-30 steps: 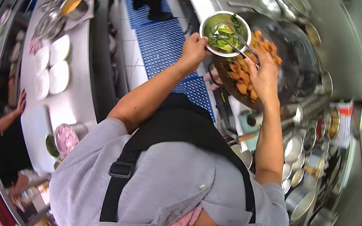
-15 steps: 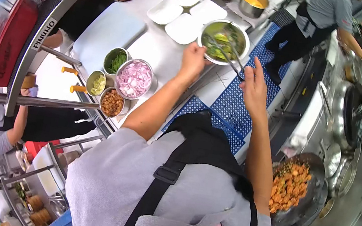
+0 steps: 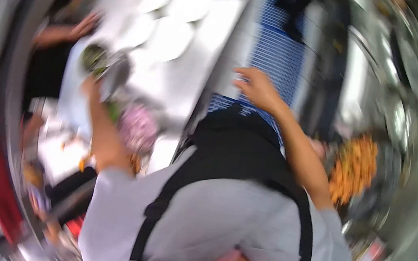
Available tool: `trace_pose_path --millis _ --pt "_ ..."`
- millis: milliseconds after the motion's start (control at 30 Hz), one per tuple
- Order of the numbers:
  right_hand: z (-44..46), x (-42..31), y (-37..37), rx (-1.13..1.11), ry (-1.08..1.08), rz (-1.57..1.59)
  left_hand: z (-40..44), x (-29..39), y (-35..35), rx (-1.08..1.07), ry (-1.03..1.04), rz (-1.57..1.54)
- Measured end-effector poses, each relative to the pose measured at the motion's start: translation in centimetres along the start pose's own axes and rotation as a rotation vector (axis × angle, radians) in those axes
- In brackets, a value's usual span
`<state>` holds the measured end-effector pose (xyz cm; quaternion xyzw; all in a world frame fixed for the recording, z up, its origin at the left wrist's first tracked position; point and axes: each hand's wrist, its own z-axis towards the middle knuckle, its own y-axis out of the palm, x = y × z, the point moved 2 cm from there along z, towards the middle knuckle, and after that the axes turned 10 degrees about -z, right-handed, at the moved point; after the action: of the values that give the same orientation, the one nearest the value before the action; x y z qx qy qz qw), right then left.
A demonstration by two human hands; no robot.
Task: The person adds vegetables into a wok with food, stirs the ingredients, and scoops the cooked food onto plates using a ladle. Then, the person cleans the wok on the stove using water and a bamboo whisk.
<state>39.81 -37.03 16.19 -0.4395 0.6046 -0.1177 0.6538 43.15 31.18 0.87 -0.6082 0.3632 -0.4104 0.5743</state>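
At the far left of the head view, my left hand (image 3: 91, 85) grips a metal bowl (image 3: 118, 73) with dark green leaves (image 3: 94, 59) in it. The bowl is over the counter near the pale blue board; motion blur hides its exact tilt and whether the tongs are still inside. Close below my left forearm stands a container of sliced pink onions (image 3: 138, 127). My right hand (image 3: 257, 88) hangs over the floor beside the counter, its fingers loosely bent and apart, with nothing visible in them.
Several white dishes (image 3: 171, 40) sit on the steel counter (image 3: 180, 85). Another person's hand (image 3: 84, 26) is near the board (image 3: 70, 89). A pan of orange-brown food pieces (image 3: 353, 170) stands at right. Blue matting (image 3: 275, 59) covers the floor; another person stands on it.
My left hand has carried the bowl of greens leftward, from beside the white dishes to near the board. My right hand has moved left and its fingers have bent. The view has turned and blurred.
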Motion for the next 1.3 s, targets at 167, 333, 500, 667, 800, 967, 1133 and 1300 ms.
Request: trace_pose_path --millis 167,333,500,667,800,967,1133,1300 --pt "-2.6 3.4 -0.4 0.089 0.106 -0.038 6.0 4.2 -1.2 0.098 -0.115 -0.415" --pt "-8.7 6.5 -1.8 0.201 0.295 0.055 5.9 9.0 -6.8 0.511 -0.132 -0.938" --pt "-18.4 4.0 -5.1 0.448 0.400 0.097 -3.0 29.5 -12.6 0.523 0.519 -1.527" --pt "-30.0 0.3 -7.5 1.046 0.693 0.041 -30.1 62.9 -16.5 -0.456 1.421 -1.135" --pt "-46.0 2.9 0.8 1.570 1.433 -0.227 -47.3 72.4 -11.6 -0.980 2.117 -1.220" --pt "-56.8 5.4 17.4 1.306 2.095 -0.034 -55.8 74.5 -6.7 -0.777 2.299 -1.168" --pt "-56.5 7.8 16.9 1.509 2.113 0.332 -60.2 81.2 -14.0 -0.452 2.245 -1.239" --pt "-57.8 8.0 14.3 1.912 1.643 0.023 -68.5 92.9 -12.5 -0.827 2.150 -1.175"
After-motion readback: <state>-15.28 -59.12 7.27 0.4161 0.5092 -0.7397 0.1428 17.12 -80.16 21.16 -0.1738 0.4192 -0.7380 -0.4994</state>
